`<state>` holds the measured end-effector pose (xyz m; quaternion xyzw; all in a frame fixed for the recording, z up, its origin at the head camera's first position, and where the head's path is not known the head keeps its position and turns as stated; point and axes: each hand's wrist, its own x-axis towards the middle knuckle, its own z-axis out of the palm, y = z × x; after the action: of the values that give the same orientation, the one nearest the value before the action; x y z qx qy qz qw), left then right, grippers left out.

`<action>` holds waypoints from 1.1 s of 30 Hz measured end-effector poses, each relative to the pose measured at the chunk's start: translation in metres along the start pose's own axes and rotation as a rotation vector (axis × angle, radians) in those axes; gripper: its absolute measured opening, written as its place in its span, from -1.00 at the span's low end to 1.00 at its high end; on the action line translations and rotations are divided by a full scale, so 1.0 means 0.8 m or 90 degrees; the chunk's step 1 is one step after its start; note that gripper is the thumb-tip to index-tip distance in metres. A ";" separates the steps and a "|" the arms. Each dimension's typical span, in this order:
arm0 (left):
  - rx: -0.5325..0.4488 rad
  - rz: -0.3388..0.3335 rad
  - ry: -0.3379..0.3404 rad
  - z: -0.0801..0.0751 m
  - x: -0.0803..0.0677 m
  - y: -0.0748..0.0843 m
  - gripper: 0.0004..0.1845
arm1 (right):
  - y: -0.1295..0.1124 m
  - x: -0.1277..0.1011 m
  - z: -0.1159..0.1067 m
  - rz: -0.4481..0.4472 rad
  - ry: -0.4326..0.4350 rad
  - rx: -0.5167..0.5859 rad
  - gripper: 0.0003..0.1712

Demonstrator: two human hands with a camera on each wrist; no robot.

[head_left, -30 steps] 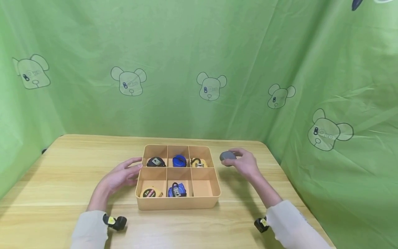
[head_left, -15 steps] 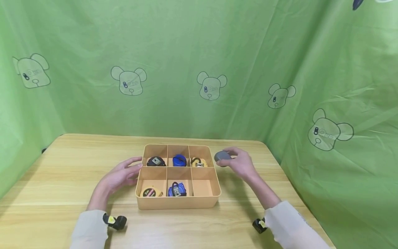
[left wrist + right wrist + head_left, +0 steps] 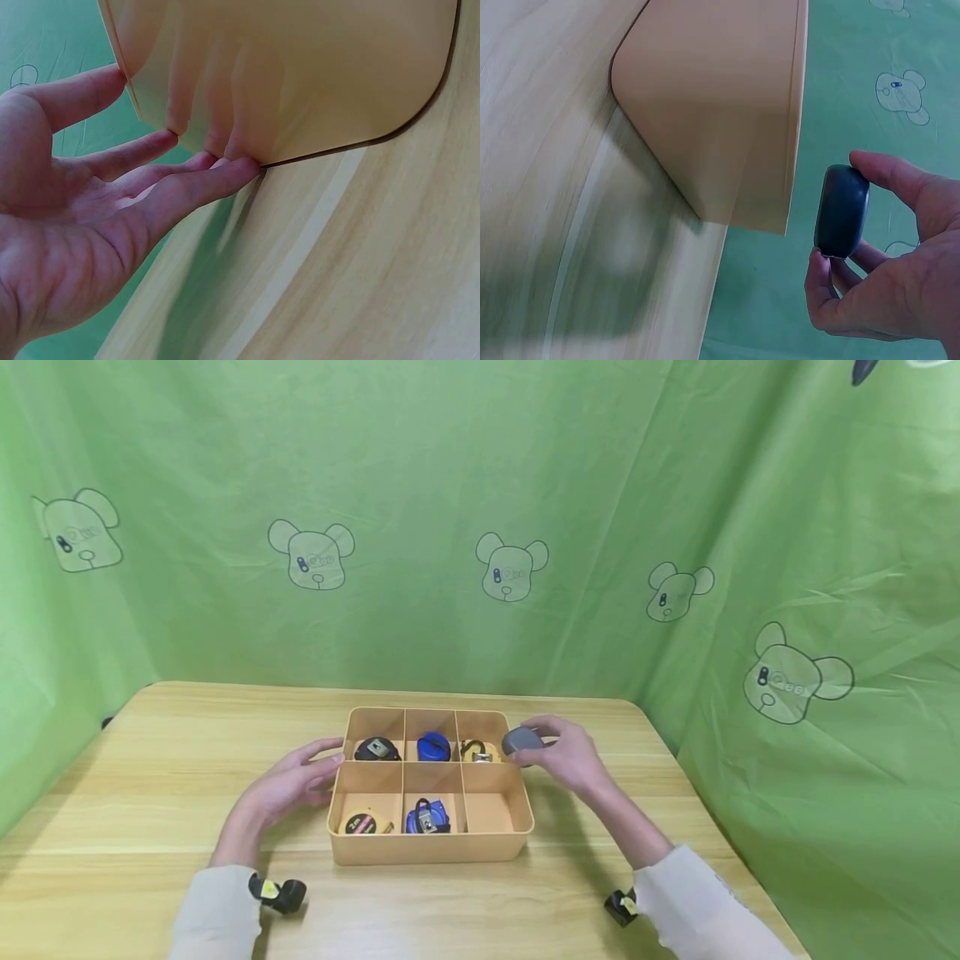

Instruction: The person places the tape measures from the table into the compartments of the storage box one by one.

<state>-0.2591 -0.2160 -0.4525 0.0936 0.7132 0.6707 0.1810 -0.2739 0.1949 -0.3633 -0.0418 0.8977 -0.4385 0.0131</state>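
My right hand (image 3: 566, 756) pinches a dark grey, smooth, rounded block (image 3: 841, 211) between thumb and fingertips, held up at the right rim of a tan six-compartment box (image 3: 431, 849). What kind of thing the block is, I cannot tell. At the box's left side, my left hand (image 3: 90, 180) touches the outer wall with extended fingertips, thumb at the rim. In the back row lie a black tape measure (image 3: 377, 749), a blue tape measure (image 3: 432, 747) and a yellow tape measure (image 3: 480, 752). The front row has a yellow 2m tape measure (image 3: 365, 823) at left and a blue tape measure (image 3: 427, 817) in the middle.
The box stands on a wood-grain table (image 3: 420, 910). Green curtains (image 3: 420, 635) printed with bear heads surround the table at the back and both sides. Each wrist carries a small black camera (image 3: 281, 896).
My right hand has moved left with the grey block, from beside the box to its back right rim. The left hand and the box have stayed in place.
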 end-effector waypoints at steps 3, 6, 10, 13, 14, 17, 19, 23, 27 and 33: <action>0.000 0.001 0.001 0.000 0.000 0.000 -0.21 | -0.003 -0.002 0.004 -0.004 -0.003 0.008 -0.25; -0.001 0.000 0.001 0.001 0.000 0.000 -0.21 | -0.006 -0.004 0.008 -0.008 -0.010 0.015 -0.25; -0.006 -0.002 0.000 0.001 0.000 0.001 -0.21 | -0.010 -0.006 0.014 -0.013 -0.025 0.024 -0.24; -0.008 -0.003 -0.001 0.001 0.000 0.002 -0.21 | -0.012 -0.009 0.017 -0.021 -0.038 0.028 -0.23; -0.008 -0.004 -0.001 0.001 0.000 0.002 -0.20 | -0.012 -0.010 0.018 -0.024 -0.042 0.029 -0.23; -0.007 -0.005 0.000 0.001 0.000 0.002 -0.20 | -0.013 -0.013 0.020 -0.029 -0.052 0.021 -0.24; -0.006 -0.006 0.000 0.001 0.000 0.003 -0.20 | -0.014 -0.015 0.022 -0.033 -0.059 0.014 -0.25; -0.007 -0.007 -0.001 0.001 0.000 0.003 -0.19 | -0.017 -0.019 0.025 -0.037 -0.068 0.010 -0.28; -0.010 -0.009 0.001 0.001 0.000 0.003 -0.19 | -0.019 -0.022 0.029 -0.032 -0.071 0.012 -0.29; -0.008 -0.011 0.004 0.001 0.000 0.003 -0.18 | -0.020 -0.024 0.036 -0.023 -0.068 0.003 -0.24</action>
<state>-0.2588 -0.2148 -0.4498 0.0842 0.7105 0.6738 0.1849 -0.2521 0.1641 -0.3684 -0.0813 0.8939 -0.4376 0.0535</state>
